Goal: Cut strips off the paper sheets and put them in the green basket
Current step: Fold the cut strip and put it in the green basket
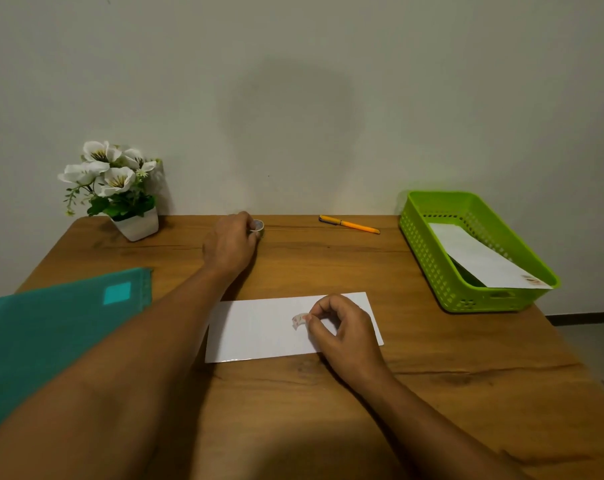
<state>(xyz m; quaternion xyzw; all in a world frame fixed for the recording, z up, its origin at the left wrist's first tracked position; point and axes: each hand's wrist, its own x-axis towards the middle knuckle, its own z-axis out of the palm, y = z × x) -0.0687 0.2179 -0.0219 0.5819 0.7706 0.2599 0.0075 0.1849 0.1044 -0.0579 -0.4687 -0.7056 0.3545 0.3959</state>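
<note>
A teal folder [61, 327] lay at the left of the surface [466, 375], with a flower pot [136, 226] beyond it. The left hand [229, 244], reaching far, had its fingers curled round a small tape roll [257, 226]. Nearer, a white paper strip [259, 329] lay flat. Over it the right hand [345, 332] pinched a curled bit of tape [298, 320]. An orange pen [349, 224] lay farther back, and at the right the green basket [432, 258] held one cut strip [480, 258]. The sticky tape might cling to the fingers or drag the unweighted paper askew.
</note>
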